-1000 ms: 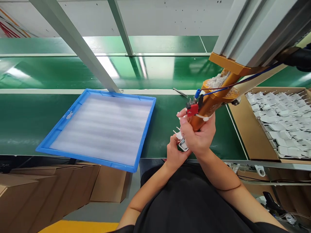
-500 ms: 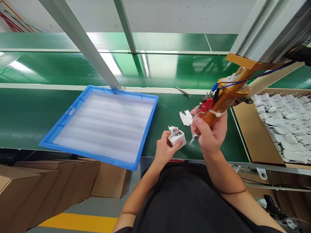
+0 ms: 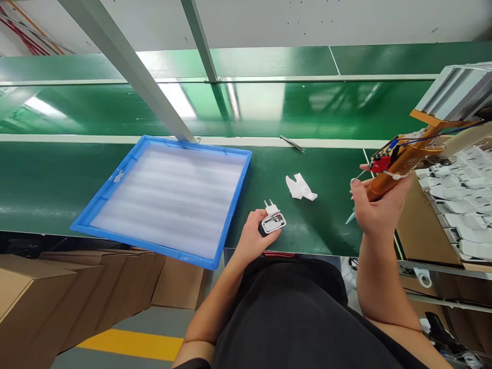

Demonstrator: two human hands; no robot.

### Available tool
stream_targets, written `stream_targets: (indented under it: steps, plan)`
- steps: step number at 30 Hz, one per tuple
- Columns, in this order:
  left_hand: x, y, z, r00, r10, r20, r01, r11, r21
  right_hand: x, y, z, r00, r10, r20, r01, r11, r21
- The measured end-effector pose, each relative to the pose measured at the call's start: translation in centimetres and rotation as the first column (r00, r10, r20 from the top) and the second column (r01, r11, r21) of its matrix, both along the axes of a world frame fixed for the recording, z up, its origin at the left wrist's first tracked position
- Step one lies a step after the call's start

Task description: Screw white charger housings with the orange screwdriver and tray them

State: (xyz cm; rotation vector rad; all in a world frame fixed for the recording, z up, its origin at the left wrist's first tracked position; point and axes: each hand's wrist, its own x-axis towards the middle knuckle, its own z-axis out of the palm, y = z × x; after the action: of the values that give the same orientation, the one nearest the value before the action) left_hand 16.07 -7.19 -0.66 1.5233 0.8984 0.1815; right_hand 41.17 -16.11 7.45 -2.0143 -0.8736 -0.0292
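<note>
By the left-hand grip [image 3: 254, 234], a white plug-adapter housing [image 3: 274, 222] is held between thumb and fingers, its uncovered side turned up and its two prongs [image 3: 268, 203] pointed away from the body. It is held low over the near edge of the green tabletop [image 3: 265, 174]; whether the surface is touched cannot be told. By the right-hand grip [image 3: 380, 207], the orange barrel of a dispensing gun [image 3: 403, 174] is clasped firmly, just below a red switch [image 3: 380, 164]. The nozzle [image 3: 350, 217] is pointed down and is kept well apart from the housing.

The step in hand is judged to be work with the gun on the housing's interior; whether anything has been dispensed there is too small to tell. For any further application, the nozzle would need to be brought over the cavity while the housing is kept level; otherwise the gun would have to be let go.

Beyond the housing, crumpled white scraps [image 3: 301, 187] and, farther off, tweezers [image 3: 292, 143] are left lying. At the left a blue tray [image 3: 107, 189] lined with white foam [image 3: 165, 195] is placed; at the right, many white housings [image 3: 465, 205] are ranked in a cardboard box [image 3: 426, 230].
</note>
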Motion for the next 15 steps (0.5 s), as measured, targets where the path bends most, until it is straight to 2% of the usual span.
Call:
stream_targets:
  steps: [3,5,8,10,13,15]
  plan:
    - [-0.1,0.4,0.3,0.999,-0.028,-0.032,0.026,0.997,-0.070,0.8,-1.0,-0.4,0.995,-0.002,0.097,0.008,0.998,-0.055]
    - [0.1,0.6,0.5,0.999,-0.006,-0.033,0.001,0.991,-0.134,1.4,-1.9,-0.9,0.991,-0.002,0.131,0.013,0.996,-0.085]
    - [1.0,0.7,0.6,0.996,0.073,0.055,-0.053,0.953,-0.299,2.3,-3.3,-1.6,0.983,0.050,0.178,-0.039,0.997,-0.064]
    - [1.6,0.6,0.5,0.985,0.103,0.135,-0.051,0.938,-0.342,2.8,-4.0,-1.9,0.978,0.100,0.184,-0.099,0.995,-0.016]
    - [2.2,0.4,0.1,0.977,0.110,0.183,-0.064,0.968,-0.243,3.3,-4.9,-1.9,0.979,0.121,0.163,-0.128,0.991,0.037]
    - [2.2,0.4,-0.1,0.972,0.089,0.218,-0.076,0.995,-0.069,3.5,-5.5,-1.9,0.985,0.108,0.135,-0.118,0.991,0.065]
